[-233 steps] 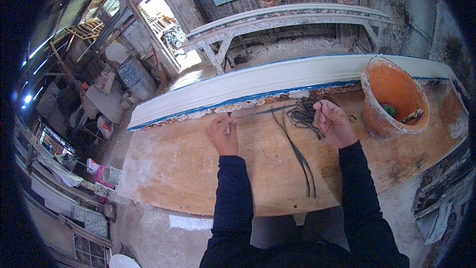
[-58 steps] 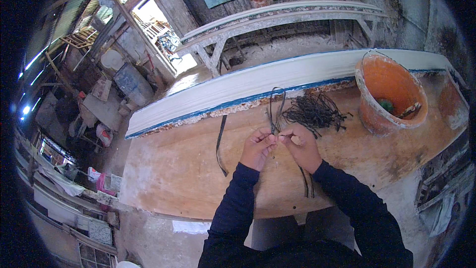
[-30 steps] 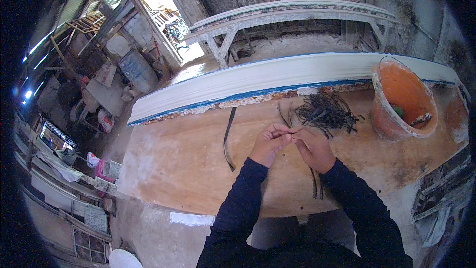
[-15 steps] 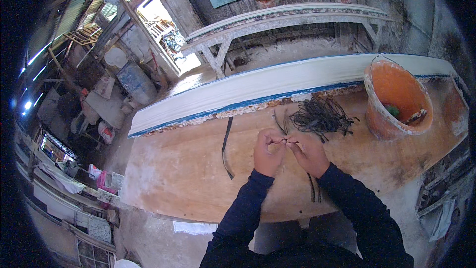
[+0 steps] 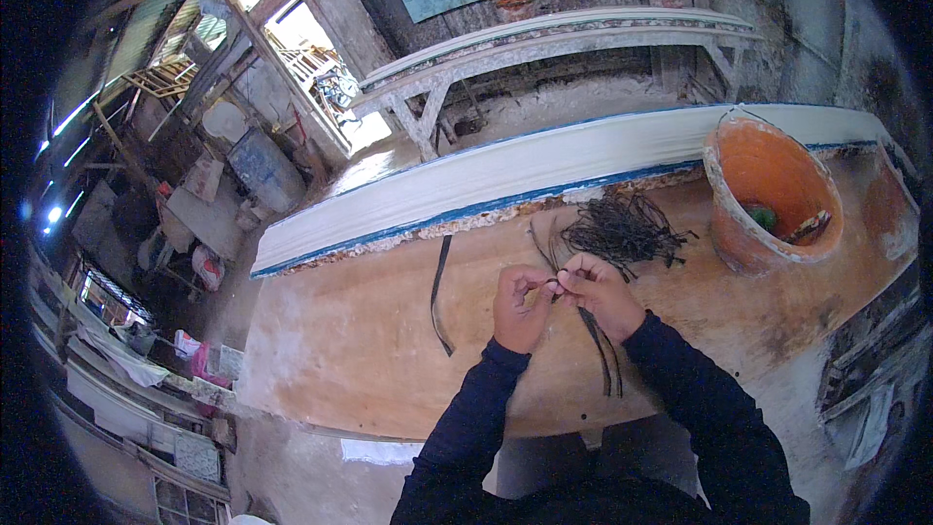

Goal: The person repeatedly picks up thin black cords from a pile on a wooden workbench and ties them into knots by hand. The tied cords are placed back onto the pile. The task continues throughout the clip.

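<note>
My left hand (image 5: 523, 309) and my right hand (image 5: 601, 297) meet above the middle of a wooden work board. Both are closed in a pinch on a thin dark strip (image 5: 552, 282), whose ends are mostly hidden by the fingers. Beneath and beside my right hand lie loose black strips (image 5: 604, 360), running toward the near edge. Just beyond the hands is a tangled pile of knotted black strips (image 5: 627, 228). A single flat black strip (image 5: 439, 297) lies apart, to the left of my left hand.
An orange bucket (image 5: 724, 204) with whitish crust and a green item inside stands at the right. A long white moulding with blue edges (image 5: 466, 185) runs along the board's (image 5: 340, 350) far side. Behind it is a white-stained bench (image 5: 564, 44); a blue drum (image 5: 264, 170) stands at left.
My hands have stayed close together, with fingers shifted around the strip; the right-hand fingers have lifted slightly. The whole view has moved a little.
</note>
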`<act>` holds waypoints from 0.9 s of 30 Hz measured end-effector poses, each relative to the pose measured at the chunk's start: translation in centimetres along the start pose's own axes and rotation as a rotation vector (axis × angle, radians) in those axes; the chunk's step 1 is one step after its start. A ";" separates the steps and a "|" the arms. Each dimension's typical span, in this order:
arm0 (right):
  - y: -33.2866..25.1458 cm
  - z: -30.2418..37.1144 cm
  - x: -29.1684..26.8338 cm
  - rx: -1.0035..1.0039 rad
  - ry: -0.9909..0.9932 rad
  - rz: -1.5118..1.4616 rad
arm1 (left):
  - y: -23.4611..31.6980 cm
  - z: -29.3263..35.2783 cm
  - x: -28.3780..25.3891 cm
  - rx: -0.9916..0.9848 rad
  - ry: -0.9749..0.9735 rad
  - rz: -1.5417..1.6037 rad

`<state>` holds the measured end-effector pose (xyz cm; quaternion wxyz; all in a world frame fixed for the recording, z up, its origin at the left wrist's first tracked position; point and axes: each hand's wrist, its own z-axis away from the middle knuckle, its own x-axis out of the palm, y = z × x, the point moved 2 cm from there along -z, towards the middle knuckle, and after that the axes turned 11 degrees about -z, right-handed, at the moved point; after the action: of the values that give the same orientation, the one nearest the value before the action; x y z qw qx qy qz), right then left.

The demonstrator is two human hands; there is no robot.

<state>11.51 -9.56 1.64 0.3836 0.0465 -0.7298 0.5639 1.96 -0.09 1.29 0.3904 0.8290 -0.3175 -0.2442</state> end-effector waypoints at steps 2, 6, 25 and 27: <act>-0.2 0.0 -0.1 0.044 0.031 -0.032 | -0.1 0.0 0.1 -0.005 0.011 0.013; -0.1 -0.3 -0.8 0.059 0.004 -0.048 | -0.1 0.1 0.0 -0.028 0.017 0.015; -1.7 0.8 0.7 -0.506 0.104 0.706 | -0.5 -0.1 -0.4 -0.117 0.026 0.052; -1.7 0.8 0.6 -0.523 0.092 0.716 | -0.2 -0.2 -0.4 -0.108 0.016 0.041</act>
<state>11.51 -10.67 3.33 0.1952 -0.3330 -0.8002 0.4590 1.86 0.35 1.33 0.4421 0.8020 -0.3173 -0.2462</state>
